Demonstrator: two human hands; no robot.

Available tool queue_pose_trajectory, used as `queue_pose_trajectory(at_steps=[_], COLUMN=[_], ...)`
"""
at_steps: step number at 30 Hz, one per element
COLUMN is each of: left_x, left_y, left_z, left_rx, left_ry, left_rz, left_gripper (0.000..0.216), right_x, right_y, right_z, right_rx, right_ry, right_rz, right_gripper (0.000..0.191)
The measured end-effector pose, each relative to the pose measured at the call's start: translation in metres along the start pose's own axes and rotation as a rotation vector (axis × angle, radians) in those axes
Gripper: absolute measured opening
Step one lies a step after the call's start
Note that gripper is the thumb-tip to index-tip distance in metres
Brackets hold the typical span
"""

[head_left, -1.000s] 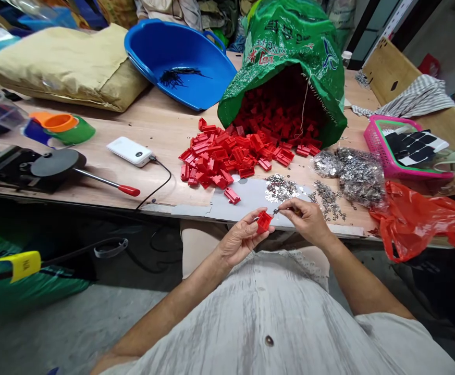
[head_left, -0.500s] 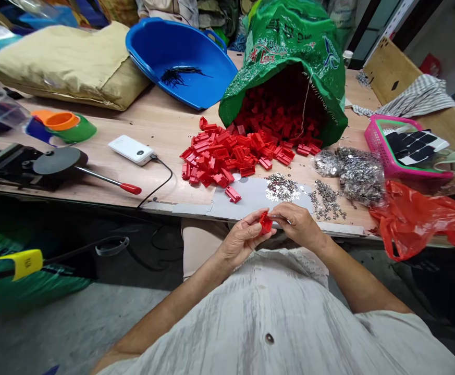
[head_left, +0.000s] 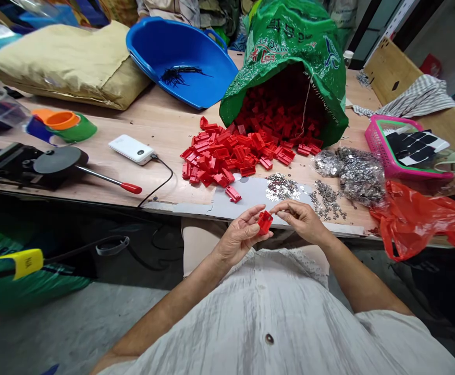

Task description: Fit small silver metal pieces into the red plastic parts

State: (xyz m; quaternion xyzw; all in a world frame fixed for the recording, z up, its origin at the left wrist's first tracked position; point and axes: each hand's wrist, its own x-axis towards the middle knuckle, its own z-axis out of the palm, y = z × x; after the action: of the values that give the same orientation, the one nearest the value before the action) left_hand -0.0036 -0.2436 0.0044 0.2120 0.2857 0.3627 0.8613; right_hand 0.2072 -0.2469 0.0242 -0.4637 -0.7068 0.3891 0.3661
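Note:
In my left hand (head_left: 243,233) is a small red plastic housing (head_left: 265,222), gripped between thumb and fingers with its hollow side showing. My right hand (head_left: 299,219) is just right of it, thumb and forefinger pinched close to the housing's upper edge; whatever is between those fingertips is too small to make out. Beyond the hands, a grey sheet (head_left: 246,205) lies along the table edge. On it are one loose red housing (head_left: 233,194) and a heap of flat silvery metal pieces (head_left: 282,187). Small metal nuts or clips (head_left: 327,200) are scattered to the right.
A pile of red housings (head_left: 227,151) spills from a green sack (head_left: 285,41). Around it are a blue basin (head_left: 180,52), a white power bank (head_left: 131,149), a hand press lever (head_left: 110,179), plastic bags of metal parts (head_left: 362,177), a pink basket (head_left: 376,140) and a red bag (head_left: 415,224).
My right fingertips have drawn slightly back from the red housing. The left hand has turned it a little, so more of its hollow side shows.

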Motion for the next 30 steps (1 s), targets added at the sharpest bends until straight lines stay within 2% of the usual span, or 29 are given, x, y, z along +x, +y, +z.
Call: queue_pose_trajectory(at_steps=[4,13,16,19,23,25,27,30], left_x=[0.0,0.0,0.003,0.005,0.006,0.006,0.004,0.0], left_y=[0.001,0.0,0.0,-0.004,-0.012,-0.013,-0.013,-0.012], left_z=[0.004,0.0,-0.001,0.001,0.002,0.001,0.0,0.001], left_rx=[0.033,0.232,0.303,0.479,0.99,1.165,1.199,1.116], left_ry=[-0.005,-0.054,-0.036,0.006,0.057,0.064,0.053,0.046], left_rz=[0.0,-0.02,0.012,0.169,0.667,0.829,0.862,0.752], left_gripper=[0.049,0.055,0.056,0.044,0.035,0.032,0.028,0.027], right_x=[0.0,0.005,0.005,0.003,-0.004,-0.009,-0.012,-0.016], right_y=[0.006,0.002,0.004,0.01,0.018,0.019,0.019,0.017], right_z=[0.002,0.007,0.009,0.015,0.027,0.033,0.036,0.038], right_rx=[0.111,0.283,0.31,0.334,0.37,0.386,0.414,0.48], right_ry=[0.017,-0.125,-0.127,-0.05,0.109,0.144,0.137,0.097], right_rz=[0.171,0.263,0.29,0.317,0.3,0.292,0.301,0.352], right_gripper=[0.019,0.026,0.03,0.033,0.032,0.031,0.031,0.037])
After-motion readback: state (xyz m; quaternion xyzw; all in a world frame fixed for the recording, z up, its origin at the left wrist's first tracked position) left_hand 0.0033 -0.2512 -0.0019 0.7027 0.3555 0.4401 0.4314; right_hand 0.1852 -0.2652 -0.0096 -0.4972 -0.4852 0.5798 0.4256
